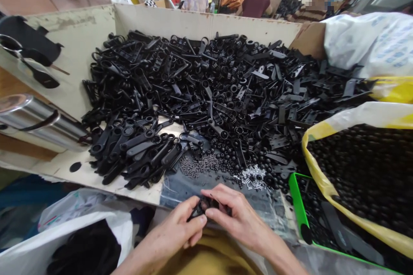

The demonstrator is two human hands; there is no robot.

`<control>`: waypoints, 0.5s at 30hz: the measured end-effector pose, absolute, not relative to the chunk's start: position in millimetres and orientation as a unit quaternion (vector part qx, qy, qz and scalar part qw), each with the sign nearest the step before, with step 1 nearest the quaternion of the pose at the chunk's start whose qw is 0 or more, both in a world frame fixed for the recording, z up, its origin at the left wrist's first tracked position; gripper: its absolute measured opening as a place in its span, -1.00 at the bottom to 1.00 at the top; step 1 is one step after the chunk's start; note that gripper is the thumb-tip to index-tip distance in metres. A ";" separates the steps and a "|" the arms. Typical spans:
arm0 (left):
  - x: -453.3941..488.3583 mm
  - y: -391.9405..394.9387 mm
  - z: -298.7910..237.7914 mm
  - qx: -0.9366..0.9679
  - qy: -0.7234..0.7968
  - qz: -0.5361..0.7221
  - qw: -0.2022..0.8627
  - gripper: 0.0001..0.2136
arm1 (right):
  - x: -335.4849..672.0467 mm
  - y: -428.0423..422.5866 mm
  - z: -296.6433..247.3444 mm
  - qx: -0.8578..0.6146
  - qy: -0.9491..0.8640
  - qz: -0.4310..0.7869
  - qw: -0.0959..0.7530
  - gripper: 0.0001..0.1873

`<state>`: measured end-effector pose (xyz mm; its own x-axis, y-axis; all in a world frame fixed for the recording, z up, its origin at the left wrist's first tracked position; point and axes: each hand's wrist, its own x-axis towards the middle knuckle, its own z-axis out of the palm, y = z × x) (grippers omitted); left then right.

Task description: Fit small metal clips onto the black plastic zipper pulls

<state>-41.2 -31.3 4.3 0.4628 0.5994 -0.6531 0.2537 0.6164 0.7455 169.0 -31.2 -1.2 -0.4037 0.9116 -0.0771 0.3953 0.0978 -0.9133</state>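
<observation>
My left hand (181, 225) and my right hand (237, 215) meet at the near edge of the bench. Both are closed around a small black plastic part (202, 204), mostly hidden by my fingers. Just beyond them on a dark mat (180, 191) lie small silver pins (253, 177), a patch of tiny grey metal pieces (196, 165) and black balls (258, 161). To the left, black lever-like parts with ring ends (138, 148) are laid in a rough stack. Behind everything spreads a large heap of loose black plastic parts (193, 77).
A metal flask (41, 120) leans at the left. At the right are a green tray (298, 202) and a yellow-edged bag (311, 150) of black balls. A white bag (121, 227) with black contents hangs below left. Several people sit beyond the back board (193, 21).
</observation>
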 end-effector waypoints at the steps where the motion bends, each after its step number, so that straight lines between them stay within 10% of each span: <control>1: -41.9 -30.8 3.7 0.427 0.514 0.130 0.732 -0.36 | 171.7 -33.5 -1.7 -0.490 -0.679 0.470 0.280 -0.60; 7: -36.5 -14.7 -1.6 0.630 0.631 0.167 0.421 -0.85 | 193.5 -39.8 -10.8 -0.592 -0.622 0.354 0.371 -0.70; 15: -8.8 -2.1 -19.6 0.789 0.588 0.090 0.154 -0.78 | 189.9 -28.3 -10.8 -0.579 -0.688 0.257 0.355 -0.72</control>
<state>-8.8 -2.1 -19.6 0.2913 0.9558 -0.0393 0.9000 -0.2600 0.3498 189.9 -28.3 -10.8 -0.0779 0.9787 0.1901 0.6131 0.1974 -0.7649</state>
